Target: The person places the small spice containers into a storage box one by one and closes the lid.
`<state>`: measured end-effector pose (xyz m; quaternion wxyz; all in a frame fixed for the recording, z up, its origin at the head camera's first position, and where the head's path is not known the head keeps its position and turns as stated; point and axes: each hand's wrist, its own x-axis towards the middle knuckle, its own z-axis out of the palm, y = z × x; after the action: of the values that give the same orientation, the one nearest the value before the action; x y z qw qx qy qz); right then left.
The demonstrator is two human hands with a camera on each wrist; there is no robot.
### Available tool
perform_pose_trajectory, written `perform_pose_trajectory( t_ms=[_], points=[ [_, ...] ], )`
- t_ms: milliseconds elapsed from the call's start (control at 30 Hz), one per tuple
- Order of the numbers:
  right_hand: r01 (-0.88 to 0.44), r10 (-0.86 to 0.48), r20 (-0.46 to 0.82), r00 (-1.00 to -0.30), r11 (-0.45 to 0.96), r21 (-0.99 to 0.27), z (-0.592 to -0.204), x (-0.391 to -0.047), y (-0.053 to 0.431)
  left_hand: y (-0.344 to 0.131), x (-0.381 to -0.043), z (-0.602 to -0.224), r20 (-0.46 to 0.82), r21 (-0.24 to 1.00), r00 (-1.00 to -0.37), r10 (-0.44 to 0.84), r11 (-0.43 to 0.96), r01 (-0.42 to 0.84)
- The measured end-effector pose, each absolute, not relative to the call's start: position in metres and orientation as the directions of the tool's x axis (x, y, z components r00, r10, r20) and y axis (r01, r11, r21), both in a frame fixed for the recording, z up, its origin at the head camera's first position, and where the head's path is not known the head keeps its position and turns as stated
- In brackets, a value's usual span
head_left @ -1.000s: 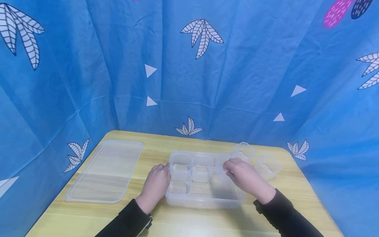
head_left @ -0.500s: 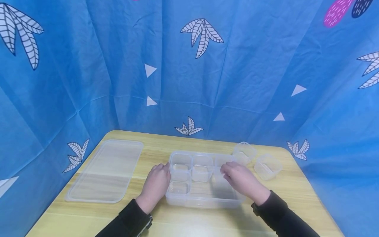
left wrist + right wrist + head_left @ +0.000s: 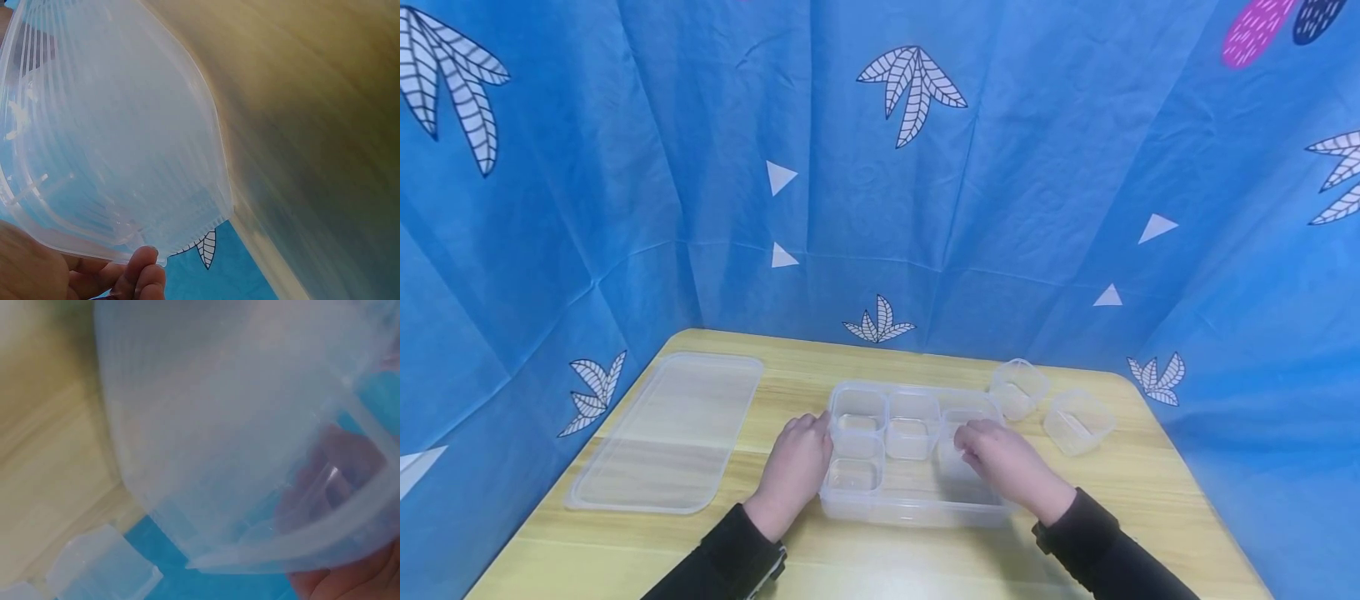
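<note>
A large clear plastic box [image 3: 917,512] stands on the table, with several small clear containers [image 3: 857,475] in its left and middle-back parts. At its left edge my left hand [image 3: 797,462] grips the rim; the left wrist view shows the fingers [image 3: 140,265] at that rim. My right hand [image 3: 1011,467] is over the right half of the box, pinching the rim of another small clear container [image 3: 953,467]. That container is inside the box outline; whether it touches the bottom cannot be told. In the right wrist view the fingers show blurred through the box wall.
Two more small clear containers, one at the back [image 3: 1018,387] and one further right [image 3: 1078,423], lie right of the box. A flat clear lid [image 3: 670,433] lies on the left of the wooden table [image 3: 790,367]. A blue patterned curtain [image 3: 880,208] surrounds the table.
My right hand has moved a little left and nearer, bringing the small container from the back right of the box toward its middle. The left hand has stayed on the rim.
</note>
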<state>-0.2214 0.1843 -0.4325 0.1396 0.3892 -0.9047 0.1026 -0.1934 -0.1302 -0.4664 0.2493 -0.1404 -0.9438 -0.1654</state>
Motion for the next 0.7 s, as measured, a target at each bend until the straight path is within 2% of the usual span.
perform_pose_trajectory(
  t_ms=[400,700],
  points=[
    [-0.73,-0.679,0.296,-0.672,0.675,-0.107,-0.444,-0.22,0.184,-0.13,-0.194,-0.468,0.513,0.25,-0.84,0.177,0.905,0.344],
    [-0.724,-0.674,0.294,-0.678,0.682,-0.108,-0.442,-0.22,0.181,-0.131,-0.194,-0.469,0.545,0.224,-0.816,0.194,0.904,0.364]
  ],
)
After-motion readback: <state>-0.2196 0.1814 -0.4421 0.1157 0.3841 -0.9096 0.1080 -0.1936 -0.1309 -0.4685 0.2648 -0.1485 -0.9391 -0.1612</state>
